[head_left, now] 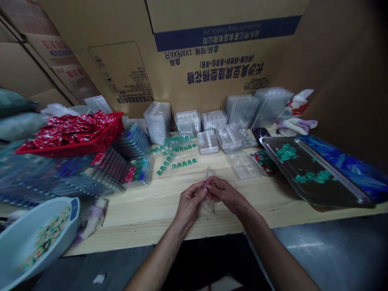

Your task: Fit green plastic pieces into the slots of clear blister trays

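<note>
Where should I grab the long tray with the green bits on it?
Grab the raised rim on its long side nearest you, coming from the front. That edge stands up and faces you, and the green bits lie inward from it, so you won't touch them.

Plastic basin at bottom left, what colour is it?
The plastic basin is pale blue; the head view shows it best.

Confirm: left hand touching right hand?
Touching. The head view shows the left hand and right hand meeting at the fingers, with a clear plastic piece held between them.
</note>
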Action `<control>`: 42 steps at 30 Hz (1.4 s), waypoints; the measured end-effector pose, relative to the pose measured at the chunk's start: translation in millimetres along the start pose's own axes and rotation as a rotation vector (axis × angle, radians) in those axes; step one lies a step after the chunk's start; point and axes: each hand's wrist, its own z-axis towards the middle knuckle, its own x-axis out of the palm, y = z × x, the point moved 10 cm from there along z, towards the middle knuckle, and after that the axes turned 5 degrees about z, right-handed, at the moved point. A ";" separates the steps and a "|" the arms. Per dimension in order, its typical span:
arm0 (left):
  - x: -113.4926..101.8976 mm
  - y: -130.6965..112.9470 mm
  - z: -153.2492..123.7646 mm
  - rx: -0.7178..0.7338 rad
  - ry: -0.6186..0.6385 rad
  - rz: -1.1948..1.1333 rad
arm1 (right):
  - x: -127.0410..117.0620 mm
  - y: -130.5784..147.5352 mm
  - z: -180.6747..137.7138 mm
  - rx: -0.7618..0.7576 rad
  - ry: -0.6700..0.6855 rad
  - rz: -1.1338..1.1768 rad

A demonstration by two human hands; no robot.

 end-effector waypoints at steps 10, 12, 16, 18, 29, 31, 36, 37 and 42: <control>-4.7 2.5 -2.1 -0.001 -0.054 0.006 | -1.3 -2.4 -3.4 -0.005 0.047 0.055; -3.4 1.7 -3.2 0.005 -0.054 0.023 | -1.8 -2.3 -5.0 0.002 0.053 0.069; -0.3 1.5 -4.4 0.016 -0.053 0.033 | -4.3 -2.6 -7.4 0.018 0.058 0.109; 1.8 0.9 -5.0 0.023 -0.049 0.043 | -5.1 -3.0 -8.2 0.027 0.060 0.131; 14.0 -14.3 -13.7 0.145 -0.041 0.209 | -12.0 -0.7 -12.9 0.089 -0.079 0.021; 13.0 -9.5 -11.2 0.087 -0.042 0.163 | -14.0 2.1 -15.0 0.081 -0.113 0.003; -2.7 1.7 -4.6 -0.046 -0.134 -0.035 | -18.3 11.6 -19.0 0.046 -0.111 -0.005; -4.1 2.9 -3.7 -0.057 -0.138 -0.054 | -19.1 11.9 -18.8 0.050 -0.110 -0.022; -12.5 13.8 -0.5 -0.141 -0.172 -0.139 | -27.4 10.0 -12.9 0.033 -0.176 -0.140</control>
